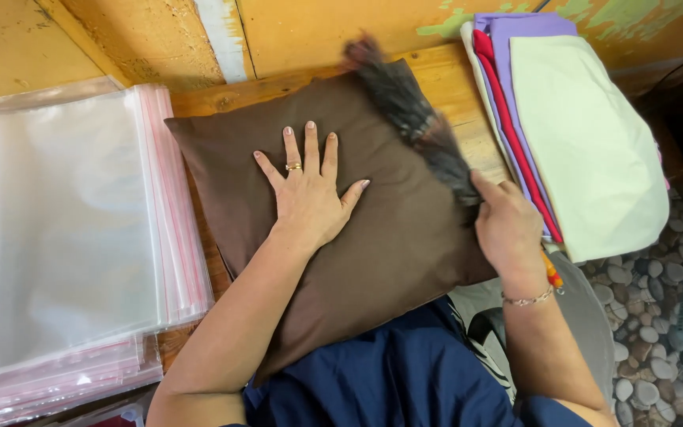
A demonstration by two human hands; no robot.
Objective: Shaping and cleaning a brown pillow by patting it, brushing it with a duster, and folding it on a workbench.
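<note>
A brown cushion (373, 237) lies in the middle of the frame on a wooden table (452, 87), its lower edge against the person's lap. The left hand (306, 198) presses flat on it, fingers spread, grip released. The right hand (507, 229) clenches a dark brush (413, 119), blurred, perhaps bristled, lying across the cushion's right side. Clear plastic bags (73, 237) are stacked at left; folded fabrics (586, 134) sit upper right.
</note>
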